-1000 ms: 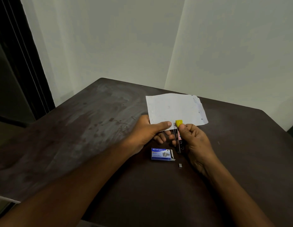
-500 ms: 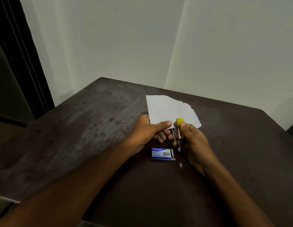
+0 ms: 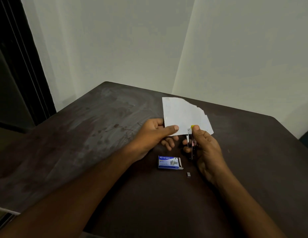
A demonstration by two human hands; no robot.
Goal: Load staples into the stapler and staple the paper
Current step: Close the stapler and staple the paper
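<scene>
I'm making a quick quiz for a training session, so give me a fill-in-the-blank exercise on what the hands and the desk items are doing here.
1. The left hand pinches the white ____ by its near edge.
2. The right hand grips the small ____ at the sheet's near edge.
3. The open staple box lying on the table is ____ in colour.
4. A loose strip of staples lies just to the ____ of the box.

Missing words: paper; stapler; blue; right

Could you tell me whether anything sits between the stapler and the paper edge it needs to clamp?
Nothing visible does. The right hand holds the stapler right at the lower edge of the paper, which the left hand grips.
</scene>
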